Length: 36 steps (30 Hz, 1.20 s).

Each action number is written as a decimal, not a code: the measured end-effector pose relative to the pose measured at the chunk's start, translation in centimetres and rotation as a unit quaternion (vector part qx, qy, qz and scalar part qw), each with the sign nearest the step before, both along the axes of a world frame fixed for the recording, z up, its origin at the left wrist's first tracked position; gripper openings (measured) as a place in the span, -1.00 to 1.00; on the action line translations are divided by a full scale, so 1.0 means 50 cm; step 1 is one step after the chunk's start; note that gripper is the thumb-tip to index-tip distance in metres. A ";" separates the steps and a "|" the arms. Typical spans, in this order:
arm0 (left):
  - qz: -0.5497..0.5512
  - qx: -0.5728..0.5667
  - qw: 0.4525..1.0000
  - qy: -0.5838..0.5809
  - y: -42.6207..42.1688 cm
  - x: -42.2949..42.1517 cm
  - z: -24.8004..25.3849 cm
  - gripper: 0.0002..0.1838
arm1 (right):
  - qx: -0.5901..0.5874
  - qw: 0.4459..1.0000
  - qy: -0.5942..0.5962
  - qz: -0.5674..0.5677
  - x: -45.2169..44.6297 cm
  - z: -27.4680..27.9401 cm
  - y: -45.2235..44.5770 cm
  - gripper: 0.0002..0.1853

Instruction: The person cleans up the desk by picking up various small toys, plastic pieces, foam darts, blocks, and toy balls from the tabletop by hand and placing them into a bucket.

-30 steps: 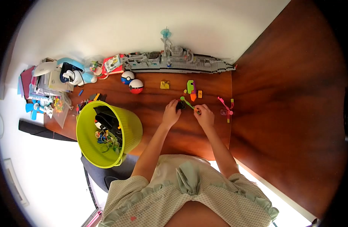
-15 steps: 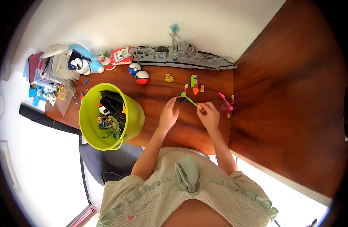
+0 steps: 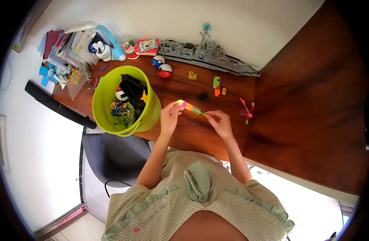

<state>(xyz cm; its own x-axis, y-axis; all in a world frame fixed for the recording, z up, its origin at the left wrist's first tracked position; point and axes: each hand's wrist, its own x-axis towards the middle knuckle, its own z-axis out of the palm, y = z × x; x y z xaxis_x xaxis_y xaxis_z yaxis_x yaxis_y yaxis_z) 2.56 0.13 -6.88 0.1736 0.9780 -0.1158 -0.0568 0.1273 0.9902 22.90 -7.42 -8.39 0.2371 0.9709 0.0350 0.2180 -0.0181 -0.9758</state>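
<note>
A slim multicoloured plastic toy in yellow, pink, orange and green stretches between my two hands above the table. My left hand pinches its yellow end. The thin green end is in the closed fingers of my right hand. Just beyond the toy lies a small black piece. Right of my right hand, a pink toy with yellow-green ends rests on the wood. A green, purple and orange toy lies farther back, beside a small orange-yellow block.
A lime-green bucket holding mixed toys stands left of my left hand. Along the wall sits a grey brick-built ship. A red-and-white ball, a blue-and-white ball and a yellow piece lie before it. A grey chair stands below.
The toy has come off the table area by the black piece, nearer my body. My left hand now grips one end; my right hand holds the other. The view has shifted slightly.
</note>
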 end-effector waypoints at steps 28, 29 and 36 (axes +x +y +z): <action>0.115 0.114 0.987 -0.024 0.026 -0.239 0.207 -0.79 | 0.162 0.982 0.051 0.089 -0.203 0.205 0.109 -0.79; 0.118 0.125 0.985 -0.012 0.029 -0.256 0.207 -0.80 | 0.164 0.981 0.035 0.095 -0.216 0.209 0.116 -0.79; 0.159 0.147 0.973 0.080 0.046 -0.360 0.181 -0.87 | 0.171 0.977 -0.019 0.129 -0.291 0.221 0.166 -0.81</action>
<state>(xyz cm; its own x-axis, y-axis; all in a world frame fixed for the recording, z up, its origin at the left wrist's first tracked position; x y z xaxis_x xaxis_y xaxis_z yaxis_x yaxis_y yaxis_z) -15.45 2.44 2.17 -0.1403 0.9742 0.1768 0.1119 -0.1618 0.9805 8.36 0.88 2.64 -0.0223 0.9284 0.3708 0.2083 0.3671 -0.9066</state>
